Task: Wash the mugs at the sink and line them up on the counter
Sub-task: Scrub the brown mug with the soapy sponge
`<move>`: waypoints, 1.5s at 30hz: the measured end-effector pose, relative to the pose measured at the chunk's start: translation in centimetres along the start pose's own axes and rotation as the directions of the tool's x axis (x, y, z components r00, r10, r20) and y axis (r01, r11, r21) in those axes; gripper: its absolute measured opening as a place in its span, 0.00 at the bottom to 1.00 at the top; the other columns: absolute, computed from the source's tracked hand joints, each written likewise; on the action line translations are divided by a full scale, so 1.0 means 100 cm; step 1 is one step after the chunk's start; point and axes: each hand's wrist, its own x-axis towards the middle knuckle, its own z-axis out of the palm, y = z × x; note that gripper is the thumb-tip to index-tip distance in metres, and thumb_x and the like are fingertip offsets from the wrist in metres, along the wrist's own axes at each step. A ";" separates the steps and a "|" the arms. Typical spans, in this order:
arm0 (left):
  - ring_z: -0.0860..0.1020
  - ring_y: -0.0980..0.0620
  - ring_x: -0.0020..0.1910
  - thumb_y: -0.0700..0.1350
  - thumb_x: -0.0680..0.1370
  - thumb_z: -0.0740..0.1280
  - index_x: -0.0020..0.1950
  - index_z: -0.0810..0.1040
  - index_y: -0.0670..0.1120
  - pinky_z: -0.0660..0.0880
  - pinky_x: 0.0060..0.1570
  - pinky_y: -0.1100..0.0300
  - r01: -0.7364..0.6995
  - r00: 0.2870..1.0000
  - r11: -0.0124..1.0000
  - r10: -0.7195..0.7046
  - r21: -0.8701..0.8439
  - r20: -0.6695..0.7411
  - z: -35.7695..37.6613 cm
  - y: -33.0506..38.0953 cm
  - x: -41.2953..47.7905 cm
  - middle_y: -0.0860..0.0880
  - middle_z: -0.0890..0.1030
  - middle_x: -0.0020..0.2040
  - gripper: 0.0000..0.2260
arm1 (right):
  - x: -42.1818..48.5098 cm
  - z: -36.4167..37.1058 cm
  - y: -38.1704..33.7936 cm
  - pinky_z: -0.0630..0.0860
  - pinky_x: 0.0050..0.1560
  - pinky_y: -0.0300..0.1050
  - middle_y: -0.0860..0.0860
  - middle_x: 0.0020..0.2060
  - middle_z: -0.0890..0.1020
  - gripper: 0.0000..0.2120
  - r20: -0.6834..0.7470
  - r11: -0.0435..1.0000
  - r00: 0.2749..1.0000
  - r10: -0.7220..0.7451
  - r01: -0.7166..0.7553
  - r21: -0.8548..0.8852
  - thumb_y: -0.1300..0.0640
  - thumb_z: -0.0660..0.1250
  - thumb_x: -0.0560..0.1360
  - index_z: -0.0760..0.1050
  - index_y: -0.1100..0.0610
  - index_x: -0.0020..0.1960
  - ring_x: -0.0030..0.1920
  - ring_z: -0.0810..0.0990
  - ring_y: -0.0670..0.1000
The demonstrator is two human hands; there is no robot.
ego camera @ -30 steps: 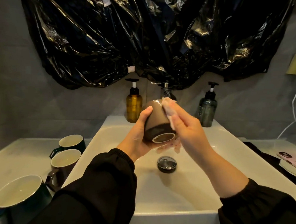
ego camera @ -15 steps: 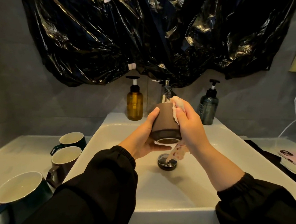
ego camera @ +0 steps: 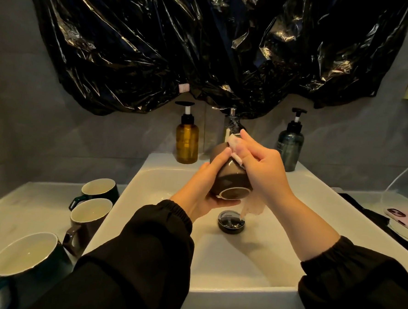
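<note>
Over the white sink (ego camera: 163, 180) my left hand (ego camera: 203, 190) grips a brown mug (ego camera: 230, 177), tipped so its base faces me. My right hand (ego camera: 264, 172) holds a pale wet cloth (ego camera: 252, 206) against the mug's right side, and the cloth's tail hangs below the mug. On the counter (ego camera: 28, 205) to the left stand three mugs in a row: a dark green one (ego camera: 98, 188) at the back, a brown one (ego camera: 88, 216) in the middle, and a large dark green one (ego camera: 24, 262) nearest me.
The tap (ego camera: 232, 122) sits behind my hands, partly hidden. An amber pump bottle (ego camera: 186, 141) and a grey-green pump bottle (ego camera: 290, 147) stand on the sink's back ledge. A black drain plug (ego camera: 231, 221) lies below the mug. A phone (ego camera: 404, 218) rests at right.
The mug has been tilted so its base turns more toward me, and my right hand has slid the cloth up along its side toward the far end.
</note>
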 end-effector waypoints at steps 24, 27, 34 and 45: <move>0.80 0.43 0.52 0.59 0.72 0.66 0.60 0.72 0.47 0.79 0.47 0.48 -0.112 0.993 0.977 0.115 -0.182 0.003 0.000 0.007 -0.010 0.41 0.80 0.54 0.22 | 0.011 -0.004 0.009 0.73 0.62 0.44 0.43 0.61 0.77 0.19 0.071 0.999 0.996 0.046 -0.046 0.003 0.37 0.54 0.79 0.73 0.41 0.66 0.62 0.75 0.47; 0.79 0.43 0.53 0.60 0.73 0.65 0.59 0.72 0.48 0.79 0.47 0.47 -0.128 0.991 0.971 0.134 -0.203 0.018 0.000 0.008 -0.010 0.41 0.79 0.55 0.21 | 0.012 -0.010 0.013 0.73 0.58 0.48 0.47 0.51 0.81 0.20 0.150 0.959 0.951 0.270 -0.279 0.046 0.33 0.54 0.77 0.77 0.42 0.57 0.55 0.78 0.49; 0.80 0.43 0.52 0.62 0.67 0.66 0.62 0.71 0.48 0.79 0.50 0.46 -0.048 0.992 0.985 0.067 -0.168 0.108 -0.003 0.005 -0.006 0.41 0.79 0.54 0.29 | 0.012 -0.016 0.023 0.74 0.43 0.48 0.58 0.36 0.80 0.24 -0.132 0.956 0.959 0.251 -0.267 -0.124 0.43 0.57 0.80 0.78 0.62 0.43 0.38 0.76 0.52; 0.79 0.43 0.55 0.57 0.69 0.72 0.67 0.66 0.54 0.80 0.47 0.46 -0.062 0.998 0.998 0.063 0.030 -0.025 0.002 -0.008 0.004 0.46 0.78 0.58 0.29 | 0.009 -0.018 0.018 0.68 0.36 0.45 0.52 0.33 0.77 0.14 -0.209 0.961 0.977 0.032 -0.087 -0.261 0.56 0.58 0.81 0.78 0.58 0.42 0.35 0.72 0.47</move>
